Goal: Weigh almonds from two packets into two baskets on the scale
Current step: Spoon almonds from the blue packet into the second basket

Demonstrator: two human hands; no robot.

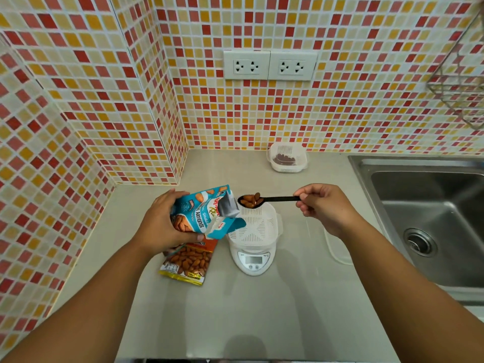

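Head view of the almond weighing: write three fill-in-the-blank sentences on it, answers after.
1. The left hand holds the opened ____ almond packet.
2. The black plastic spoon in the right hand carries ____.
3. The empty white slotted basket sits on the white digital ____.

Answers: blue; almonds; scale

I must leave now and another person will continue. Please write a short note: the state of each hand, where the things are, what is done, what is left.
Left hand: holds the open blue packet, tilted.
Right hand: holds the black spoon, loaded with almonds, above the empty basket on the scale.
Orange packet: flat on the counter, beside the scale.
Done: back basket near the wall already holds almonds.
Left: fill and weigh the basket on the scale.
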